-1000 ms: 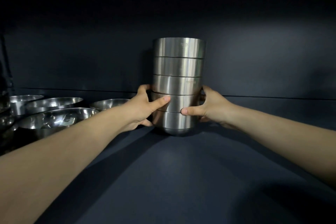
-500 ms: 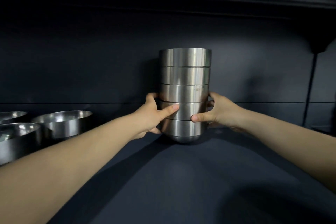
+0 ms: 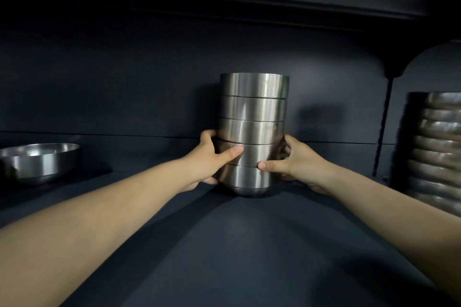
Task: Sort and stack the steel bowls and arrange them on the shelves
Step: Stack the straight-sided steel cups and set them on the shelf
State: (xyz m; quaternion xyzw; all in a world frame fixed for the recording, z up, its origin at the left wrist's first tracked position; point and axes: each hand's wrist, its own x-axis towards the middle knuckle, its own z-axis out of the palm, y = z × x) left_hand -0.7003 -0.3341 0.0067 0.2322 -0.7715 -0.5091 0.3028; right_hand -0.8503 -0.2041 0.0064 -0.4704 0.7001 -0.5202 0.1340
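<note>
**While the left hand (image 3: 212, 164) and right hand (image 3: 296, 162) clasp it, a stack (image 3: 253, 132) of five bowls stands on the shelf (image 3: 224, 244)**

Since half a second ago the head view has swung right. A taller stack (image 3: 434, 147) now shows at the right edge, its count unclear, and one wide bowl (image 3: 40, 159) remains at left instead of several. Both hands keep their curled grip on the lower bowls. Shelf and back wall (image 3: 124, 82) are dark and matte.

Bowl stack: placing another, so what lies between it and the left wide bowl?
In the head view, only bare shelf and the left hand gripping the stack.
</note>
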